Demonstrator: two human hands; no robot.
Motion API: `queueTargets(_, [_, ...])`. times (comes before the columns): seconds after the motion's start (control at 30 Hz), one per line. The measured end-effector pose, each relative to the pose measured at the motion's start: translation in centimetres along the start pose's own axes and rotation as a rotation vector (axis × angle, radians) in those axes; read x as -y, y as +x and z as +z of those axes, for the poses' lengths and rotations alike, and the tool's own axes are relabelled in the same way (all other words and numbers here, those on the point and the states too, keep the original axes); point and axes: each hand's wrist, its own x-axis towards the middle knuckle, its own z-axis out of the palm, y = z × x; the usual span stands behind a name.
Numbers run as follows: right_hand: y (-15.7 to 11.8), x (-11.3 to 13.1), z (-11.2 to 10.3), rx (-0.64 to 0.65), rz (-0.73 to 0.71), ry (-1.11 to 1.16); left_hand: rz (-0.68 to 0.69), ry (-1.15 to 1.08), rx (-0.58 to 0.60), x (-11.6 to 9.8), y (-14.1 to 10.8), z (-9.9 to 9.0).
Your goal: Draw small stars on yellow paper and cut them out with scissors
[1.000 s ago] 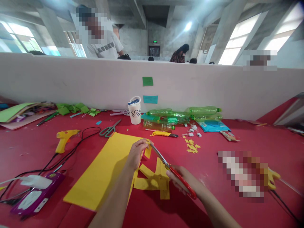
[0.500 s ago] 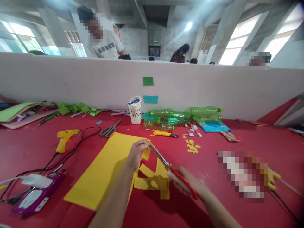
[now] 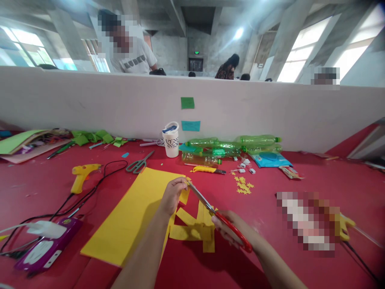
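Note:
My right hand [image 3: 230,228] is wrapped round the red handles of a pair of scissors [image 3: 207,204], whose blades point up and left. Their tips meet a small piece of yellow paper [image 3: 187,180] pinched between the thumb and fingers of my left hand [image 3: 174,192]. Most of that piece is hidden by my fingers. Below the blades, several yellow paper strips [image 3: 186,233] lie crossed over one another. A large yellow sheet [image 3: 129,216] lies flat under and left of my left arm. To the right of the blades is a small heap of cut yellow stars [image 3: 243,186].
Left are a yellow glue gun [image 3: 81,176], grey scissors [image 3: 140,163] and a purple power strip [image 3: 49,245] with trailing cables. Farther back stand a white cup [image 3: 171,140] and green plastic bottles [image 3: 228,145]; a yellow utility knife [image 3: 207,170] lies before them. Another glue gun [image 3: 345,226] lies right.
Both hands have stayed almost in place. The scissors have shifted very slightly at the paper piece, and the things on the table lie as before.

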Motion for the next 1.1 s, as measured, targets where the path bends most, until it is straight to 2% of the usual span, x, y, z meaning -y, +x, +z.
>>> queueTargets(0.37, [-0.28,0.57,-0.06,0.025,-0.003,0.004,-0.020,-0.034,-0.005,-0.07,-0.01,0.15])
queueTargets(1.1, [-0.03,-0.02,-0.58,0.011,0.048,-0.015,-0.020,0.029,-0.005,0.03,0.10,-0.32])
